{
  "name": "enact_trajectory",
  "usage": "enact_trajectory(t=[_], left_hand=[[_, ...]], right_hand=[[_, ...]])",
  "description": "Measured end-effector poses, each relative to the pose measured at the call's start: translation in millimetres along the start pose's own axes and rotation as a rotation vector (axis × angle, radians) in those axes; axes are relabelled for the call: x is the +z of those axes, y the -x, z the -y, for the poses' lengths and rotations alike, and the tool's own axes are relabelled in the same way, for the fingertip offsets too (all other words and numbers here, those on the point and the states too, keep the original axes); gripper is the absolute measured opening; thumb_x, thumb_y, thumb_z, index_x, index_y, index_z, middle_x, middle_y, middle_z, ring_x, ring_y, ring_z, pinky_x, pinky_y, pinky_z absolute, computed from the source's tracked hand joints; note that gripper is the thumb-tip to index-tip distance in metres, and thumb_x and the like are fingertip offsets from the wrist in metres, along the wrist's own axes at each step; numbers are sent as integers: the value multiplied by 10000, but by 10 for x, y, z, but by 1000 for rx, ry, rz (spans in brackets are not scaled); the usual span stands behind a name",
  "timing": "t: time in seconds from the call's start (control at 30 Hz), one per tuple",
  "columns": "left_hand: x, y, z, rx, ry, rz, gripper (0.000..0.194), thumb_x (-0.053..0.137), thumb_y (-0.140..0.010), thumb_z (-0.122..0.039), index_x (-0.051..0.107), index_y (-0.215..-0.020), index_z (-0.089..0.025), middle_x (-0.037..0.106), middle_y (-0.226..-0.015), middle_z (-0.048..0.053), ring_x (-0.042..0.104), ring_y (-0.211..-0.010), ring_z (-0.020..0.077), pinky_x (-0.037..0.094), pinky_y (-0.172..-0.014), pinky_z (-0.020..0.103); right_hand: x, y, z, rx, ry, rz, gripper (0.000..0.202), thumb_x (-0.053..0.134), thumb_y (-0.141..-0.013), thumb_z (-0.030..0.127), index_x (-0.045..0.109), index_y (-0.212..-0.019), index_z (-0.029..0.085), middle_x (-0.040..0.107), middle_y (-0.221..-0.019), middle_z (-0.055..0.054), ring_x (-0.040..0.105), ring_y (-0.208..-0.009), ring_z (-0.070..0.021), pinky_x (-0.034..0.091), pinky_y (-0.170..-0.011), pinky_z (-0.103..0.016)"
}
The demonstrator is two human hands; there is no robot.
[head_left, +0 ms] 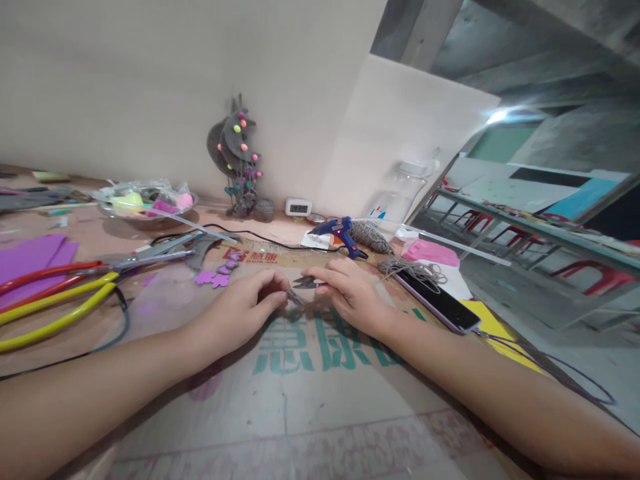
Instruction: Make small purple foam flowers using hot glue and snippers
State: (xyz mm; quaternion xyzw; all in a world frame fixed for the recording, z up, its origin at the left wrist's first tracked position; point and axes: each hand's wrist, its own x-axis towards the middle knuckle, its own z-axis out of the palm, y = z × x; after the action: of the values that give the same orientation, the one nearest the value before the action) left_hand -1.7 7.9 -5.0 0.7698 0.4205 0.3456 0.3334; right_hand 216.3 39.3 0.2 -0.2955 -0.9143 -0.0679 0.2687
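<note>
1. Nearest: printed cardboard (310,407), large green characters, under both my hands.
2. My left hand (247,305): fingertips pinched closed on a small greyish piece (295,297), above the board. Piece blurred, can't tell exactly what.
3. My right hand (356,293): closed around small dark snips (306,283), pointed blades apart, facing left, close to the piece.
4. Left side: yellow-handled tool (60,300) and red-handled tool (55,275), beside purple sheets (37,263).
5. Right side: phone (440,303), grey cord (417,272) looped on its upper end; yellow sheet (493,320) beside it.
6. Just beyond my left hand: purple flower cutouts (214,277).
7. Beyond my right hand: blue glue gun (341,232), small red light showing, next to grey yarn (371,237).
8. Back left: metal bowl (134,219), bagged bright pieces inside.
9. Against the wall: white timer (299,208), grey crescent decoration (235,143) with coloured balls; clear bottle (403,190) at right.
</note>
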Motion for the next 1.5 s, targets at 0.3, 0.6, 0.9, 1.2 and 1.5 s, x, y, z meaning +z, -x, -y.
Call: enact_trajectory(t=[0.3,0.6,0.9,1.2,1.5], left_hand=[[7,0,6,-21,33,-1,109,449,-827,-246,530,-801,-178,611,-761,-1,566,-730,144,428,-672,270],[6,-24,0,-89,136,-46,151,468,-819,-310,537,-802,-177,602,-726,0,566,-671,136,436,-607,248],[-3,-35,14,-52,95,-55,157,466,-822,-303,552,-786,-177,595,-739,-9,542,-665,123,401,-566,219],[5,-8,-35,-57,-41,0,181,494,-792,-340,565,-756,-177,574,-691,-12,522,-637,136,396,-560,236],[-3,-14,-19,-21,-1,-23,190,468,-824,-323,582,-765,-183,581,-706,-10,527,-646,128,399,-568,230]], right_hand=[[149,-5,-102,216,-154,-45,406,358,-898,167,382,-1302,189,545,-1044,-107,508,-965,-195,433,-841,-377],[-52,-102,65,313,-297,-82,236,423,-897,267,636,-930,171,605,-949,-78,554,-923,-172,427,-852,-339],[23,-99,340,413,-517,84,138,580,-799,306,624,-825,177,624,-826,-18,573,-787,-133,444,-753,-270],[29,-90,330,544,-596,51,167,513,-820,303,600,-783,166,610,-704,0,550,-645,-116,454,-613,-236],[22,-105,352,509,-577,72,173,505,-832,300,588,-756,169,615,-695,3,559,-648,-115,450,-627,-235]])
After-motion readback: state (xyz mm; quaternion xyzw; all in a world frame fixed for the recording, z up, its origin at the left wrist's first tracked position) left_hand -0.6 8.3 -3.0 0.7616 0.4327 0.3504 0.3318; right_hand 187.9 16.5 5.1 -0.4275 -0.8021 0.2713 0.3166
